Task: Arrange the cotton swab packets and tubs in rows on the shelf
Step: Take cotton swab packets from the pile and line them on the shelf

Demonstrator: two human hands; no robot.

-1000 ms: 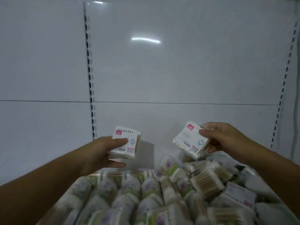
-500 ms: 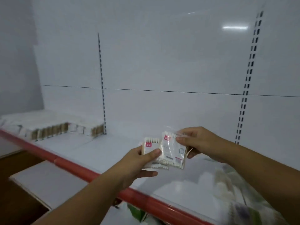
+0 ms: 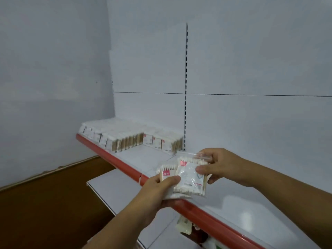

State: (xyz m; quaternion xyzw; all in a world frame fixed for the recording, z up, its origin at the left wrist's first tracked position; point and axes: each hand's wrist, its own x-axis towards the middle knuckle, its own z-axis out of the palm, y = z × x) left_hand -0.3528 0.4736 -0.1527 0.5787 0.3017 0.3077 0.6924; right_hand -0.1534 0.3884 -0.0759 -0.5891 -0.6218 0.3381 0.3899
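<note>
Over the shelf (image 3: 143, 155), left hand (image 3: 158, 192) and right hand (image 3: 221, 168) have brought packets (image 3: 190, 178) together.

Your rear packet (image 3: 167, 172) is half hidden behind the front packet (image 3: 190, 177), both labels blur beyond reading, and the packages (image 3: 183, 226) under the shelf (image 3: 251, 203) are cut off by its red lip.

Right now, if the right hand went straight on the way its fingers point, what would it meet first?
Most likely the rear packet, pinched by the left hand; the right hand holds the front packet overlapping it. Depth between them is unclear.
</note>
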